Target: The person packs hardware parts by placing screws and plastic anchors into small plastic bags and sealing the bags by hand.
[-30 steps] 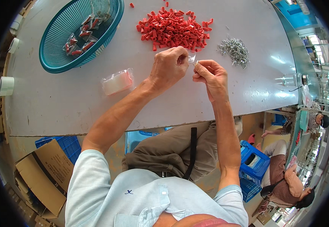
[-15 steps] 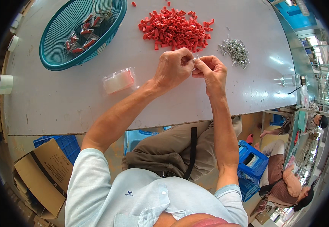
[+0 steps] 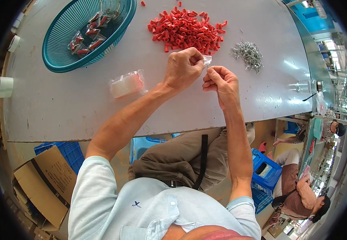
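My left hand [image 3: 183,69] is closed, pinching a small clear plastic bag [image 3: 207,60] at its fingertips. Just below and to the right of the bag, my right hand [image 3: 223,84] is closed in a pinch on a small thin metal piece [image 3: 208,67], which points up toward the bag; its lower part is hidden by the fingers. Beyond both hands lies a heap of red plastic sleeves [image 3: 187,32]. A smaller heap of thin silver metal pieces [image 3: 248,56] is to the right of it.
A teal mesh basket [image 3: 49,52] at far left holds several bagged red pieces. Left of my forearm lies a packet of clear bags [image 3: 127,84]. Tape rolls [image 3: 5,87] sit at the left edge, a glass jar [image 3: 305,86] at right. Another person [image 3: 301,192] sits at lower right.
My hands have drawn slightly apart, the right one moving down toward me. The clear bag and the tip of the thin piece now show between them.
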Available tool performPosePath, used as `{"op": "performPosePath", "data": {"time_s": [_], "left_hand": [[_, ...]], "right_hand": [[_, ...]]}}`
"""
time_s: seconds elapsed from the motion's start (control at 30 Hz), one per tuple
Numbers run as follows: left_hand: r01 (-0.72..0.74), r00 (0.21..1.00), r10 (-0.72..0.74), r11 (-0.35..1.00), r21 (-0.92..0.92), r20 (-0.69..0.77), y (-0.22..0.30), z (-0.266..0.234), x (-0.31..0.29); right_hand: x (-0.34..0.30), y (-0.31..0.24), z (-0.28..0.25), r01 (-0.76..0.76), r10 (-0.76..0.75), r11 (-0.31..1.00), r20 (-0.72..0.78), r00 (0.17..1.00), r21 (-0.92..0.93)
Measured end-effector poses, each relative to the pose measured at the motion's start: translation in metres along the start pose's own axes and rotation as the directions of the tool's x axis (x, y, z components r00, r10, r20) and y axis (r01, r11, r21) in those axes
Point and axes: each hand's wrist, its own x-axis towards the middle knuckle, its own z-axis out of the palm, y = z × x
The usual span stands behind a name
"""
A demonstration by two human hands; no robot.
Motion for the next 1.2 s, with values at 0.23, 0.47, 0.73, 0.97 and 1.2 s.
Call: {"op": "performPosePath", "data": {"time_s": [0.23,0.47,0.73,0.97,1.2], "left_hand": [[-0.199,0.98,0.201,0.973,0.116,0.001,0.001,0.003,-0.008],[-0.184,0.982,0.179,0.978,0.1,0.055,0.003,0.002,-0.008],[-0.214,0.976,0.212,0.975,0.055,0.038,0.004,0.004,-0.009],[-0.219,0.975,0.217,0.973,0.074,0.04,0.005,0.004,-0.011],[-0.144,0.984,0.134,0.987,0.075,0.116,0.004,0.007,-0.01]], "right_hand": [[0.0,-0.002,0.002,-0.047,0.047,0.999,-0.017,0.999,-0.008],[0.005,0.007,-0.004,-0.015,0.018,0.988,-0.022,1.0,0.157],[0.005,0.008,-0.011,-0.095,0.073,0.948,0.083,0.994,0.303],[0.001,0.006,-0.01,-0.164,0.129,0.91,0.116,0.985,0.381],[0.009,0.003,-0.012,-0.089,0.09,0.962,0.008,0.996,0.258]]}}
